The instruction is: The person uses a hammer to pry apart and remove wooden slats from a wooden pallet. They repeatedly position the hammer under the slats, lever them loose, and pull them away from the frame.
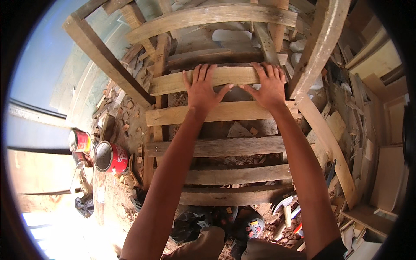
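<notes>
A light wooden slat (169,83) lies across the side rails of a slatted wooden frame. My left hand (203,88) rests flat on its middle, fingers spread over the far edge. Toward the slat's right end lies my right hand (271,84), also spread, its thumb tip close to the left thumb. Nearer me run another pale slat (225,111), a greyer weathered slat (221,146) and more slats below. Upright posts rise on both sides, the left post (108,60) and the right post (320,47), with a curved-looking crosspiece (212,18) at the far end.
A hammer (287,212) stands head up among scraps by my feet. Red cans sit at left, one large can (116,157) lying tilted. A loose plank (331,151) leans along the right side. Boards (392,117) are stacked at far right; wood chips litter the floor.
</notes>
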{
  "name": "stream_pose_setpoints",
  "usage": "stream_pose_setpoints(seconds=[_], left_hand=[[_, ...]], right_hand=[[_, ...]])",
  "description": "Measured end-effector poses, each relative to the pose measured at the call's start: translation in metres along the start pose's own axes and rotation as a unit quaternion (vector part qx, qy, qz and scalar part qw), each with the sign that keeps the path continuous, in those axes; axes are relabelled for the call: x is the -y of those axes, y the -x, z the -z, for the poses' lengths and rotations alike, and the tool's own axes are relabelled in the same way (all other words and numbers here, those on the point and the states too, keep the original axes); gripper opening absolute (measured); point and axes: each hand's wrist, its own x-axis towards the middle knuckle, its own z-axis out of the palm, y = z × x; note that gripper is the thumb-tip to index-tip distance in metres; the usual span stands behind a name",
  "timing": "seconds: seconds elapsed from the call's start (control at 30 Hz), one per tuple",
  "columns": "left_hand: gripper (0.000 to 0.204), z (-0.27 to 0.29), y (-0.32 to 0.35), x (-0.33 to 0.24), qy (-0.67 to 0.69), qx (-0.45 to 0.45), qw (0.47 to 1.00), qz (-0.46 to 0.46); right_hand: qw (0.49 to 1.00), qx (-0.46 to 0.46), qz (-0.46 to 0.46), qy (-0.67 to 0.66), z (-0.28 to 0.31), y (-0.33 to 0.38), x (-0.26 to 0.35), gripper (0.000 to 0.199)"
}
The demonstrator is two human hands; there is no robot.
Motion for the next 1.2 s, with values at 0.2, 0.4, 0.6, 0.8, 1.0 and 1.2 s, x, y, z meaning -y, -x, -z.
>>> stream_pose_setpoints(seconds=[0.2,0.4,0.6,0.8,1.0,1.2], left_hand=[[0.088,0.0,0.003,-0.007,0.015,-0.008,1.0,0.006],[0.089,-0.001,0.003,-0.005,0.022,-0.004,1.0,0.006],[0.087,0.0,0.0,-0.004,0.013,-0.015,1.0,0.006],[0.088,0.001,-0.001,-0.002,0.011,-0.019,1.0,-0.001],[0.086,0.004,0.007,-0.002,0.025,0.001,1.0,0.011],[0.088,0.008,-0.001,-0.012,0.015,0.034,0.999,0.024]], right_hand=[[1.0,0.005,-0.016,0.007,0.001,0.005,-0.002,0.078],[1.0,0.002,-0.003,0.005,0.001,0.002,-0.002,0.078],[1.0,-0.008,0.004,0.001,0.0,0.0,-0.001,0.077],[1.0,-0.013,0.015,-0.006,-0.003,0.001,-0.004,0.076],[1.0,0.004,0.01,-0.005,-0.002,0.006,0.001,0.08],[0.999,0.039,-0.001,0.012,0.005,0.0,-0.007,0.078]])
